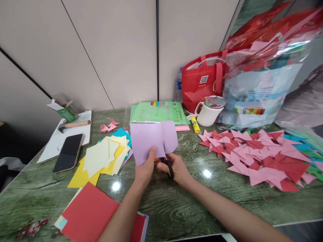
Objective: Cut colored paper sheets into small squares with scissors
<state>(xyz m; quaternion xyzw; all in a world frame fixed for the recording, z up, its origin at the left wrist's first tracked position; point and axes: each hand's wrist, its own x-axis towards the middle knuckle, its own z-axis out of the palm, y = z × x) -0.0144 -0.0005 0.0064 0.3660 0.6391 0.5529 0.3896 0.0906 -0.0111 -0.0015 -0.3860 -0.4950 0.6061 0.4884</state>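
Note:
My left hand [145, 169] pinches the lower edge of a lilac paper sheet [148, 138] held upright above the green marbled table [176, 205]. My right hand [176, 168] grips black-handled scissors [168, 166], whose blades run up into the sheet along a cut near its middle. The part of the sheet right of the cut leans slightly away. Both hands sit close together near the table's centre.
Yellow and blue paper squares [106, 156] and a phone [68, 152] lie left; red sheets [91, 213] at the front. Folded pink and red pieces [257, 151] pile up right. A green paper pack [157, 112], glue stick [194, 124], mug [209, 112] and bags [252, 77] stand behind.

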